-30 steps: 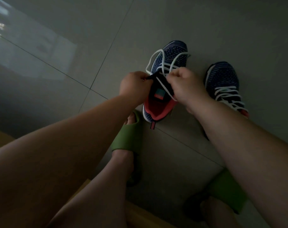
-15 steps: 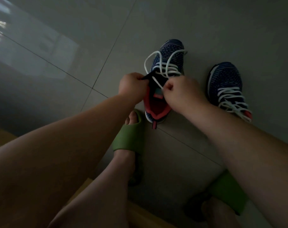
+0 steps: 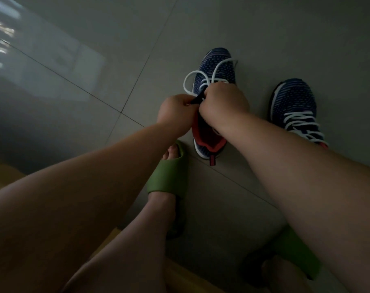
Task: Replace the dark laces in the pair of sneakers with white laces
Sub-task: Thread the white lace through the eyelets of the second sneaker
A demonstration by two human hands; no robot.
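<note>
Both hands meet over one blue knit sneaker (image 3: 216,66) just above the centre of the frame, on the grey tiled floor (image 3: 137,49). The left hand (image 3: 175,113) is curled, its fingertips pinching a dark strip (image 3: 197,100) at the sneaker's throat; whether that strip is the tongue or a tab cannot be told. The right hand (image 3: 224,102) is a closed fist pressed against the left one, covering the eyelet area, and it seems to grip the same dark strip together with the white lace (image 3: 203,78), though the exact hold is hidden under the knuckles. Loose loops of that white lace arch out from under the right hand over the toe of the sneaker. The sneaker's red lining (image 3: 205,136) shows at the open heel, pointing toward the lower part of the frame.

The second sneaker (image 3: 294,104) stands apart at the right of the frame, toe pointing up, already threaded with a white lace (image 3: 302,123) in crossed rows; the right forearm hides its heel.

Below the hands, a foot in a green slide sandal (image 3: 169,178) rests on the floor just beside the held sneaker's heel. A second green sandal (image 3: 296,252) sits at the lower right, partly behind the right forearm. A wooden edge (image 3: 192,278) shows along the bottom
</note>
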